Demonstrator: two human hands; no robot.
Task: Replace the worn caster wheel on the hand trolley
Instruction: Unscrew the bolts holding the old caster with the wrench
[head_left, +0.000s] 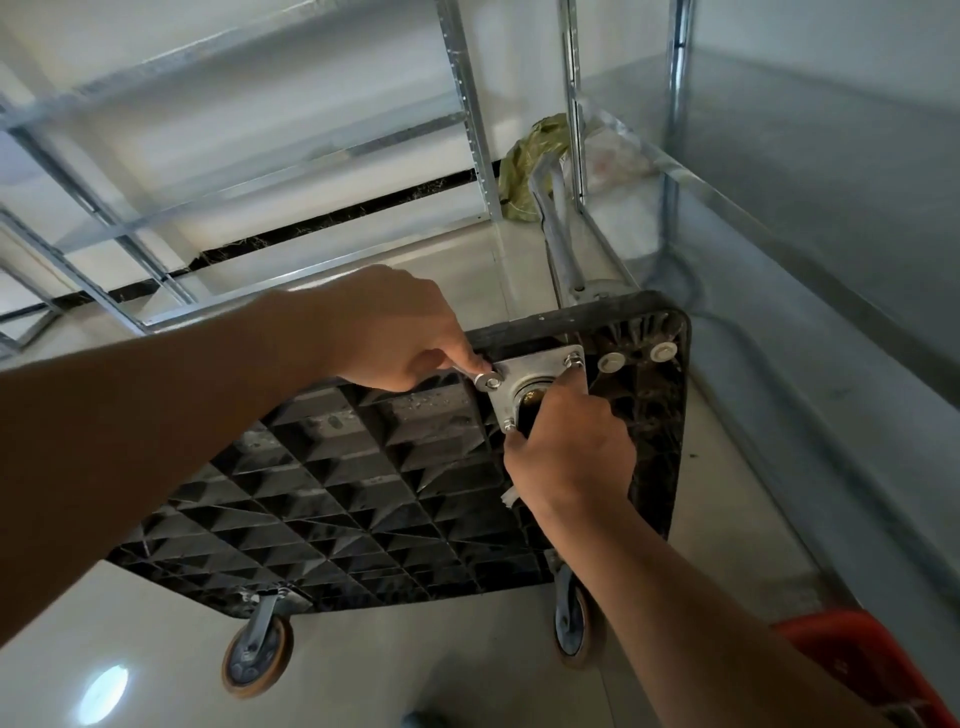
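Two bare hands work on the ribbed black underside of a hand trolley (363, 467) that lies upside down on a pale glossy floor (130, 649). At about one o'clock from the middle of the view, a silver square mounting plate (535, 371) is fixed near the trolley's far corner, with bolts showing at its corners. The left hand (395, 332) is closed around a small metal wrench (475, 373), whose ring end sits on the bolt at the plate's nine o'clock corner. The right hand (571, 457) reaches in from five o'clock and is wrapped around the caster below the plate, so the caster itself is almost wholly hidden under the fingers. Two white round caps (636, 357) sit just beside the plate at three o'clock. Two more caster wheels with brownish rims stick up from the near edge, one at seven o'clock (257, 657) and one at five o'clock (576, 631). Bare metal shelving (467, 104) stands behind at twelve o'clock, and a red plastic object (862, 665) pokes in at the lower right.
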